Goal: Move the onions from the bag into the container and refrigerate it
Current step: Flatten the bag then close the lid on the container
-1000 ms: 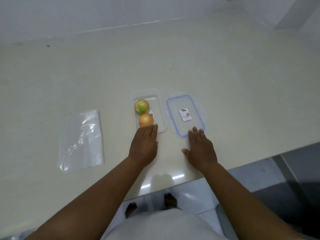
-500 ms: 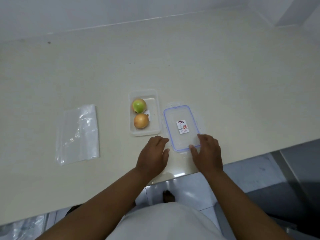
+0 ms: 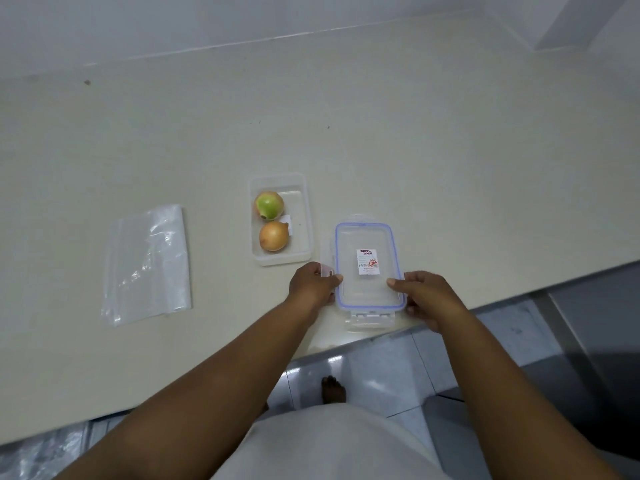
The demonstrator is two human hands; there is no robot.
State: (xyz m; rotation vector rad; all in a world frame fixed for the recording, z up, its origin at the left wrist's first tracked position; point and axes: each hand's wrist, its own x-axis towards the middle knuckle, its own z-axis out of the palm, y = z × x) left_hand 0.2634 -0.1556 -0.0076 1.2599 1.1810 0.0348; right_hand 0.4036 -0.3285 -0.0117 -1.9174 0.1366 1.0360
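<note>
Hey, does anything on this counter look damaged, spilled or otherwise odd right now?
One thing: the far onion in the container is pale green, mostly without brown skin, with a notch in its near-left edge. The near onion is golden and whole. Nothing is spilled. The left hand and right hand hold the lid.

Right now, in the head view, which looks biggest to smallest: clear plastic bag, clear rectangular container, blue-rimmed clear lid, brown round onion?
1. clear plastic bag
2. blue-rimmed clear lid and clear rectangular container: about alike; the lid is nearer the camera, so unsure
3. brown round onion, smallest
</note>
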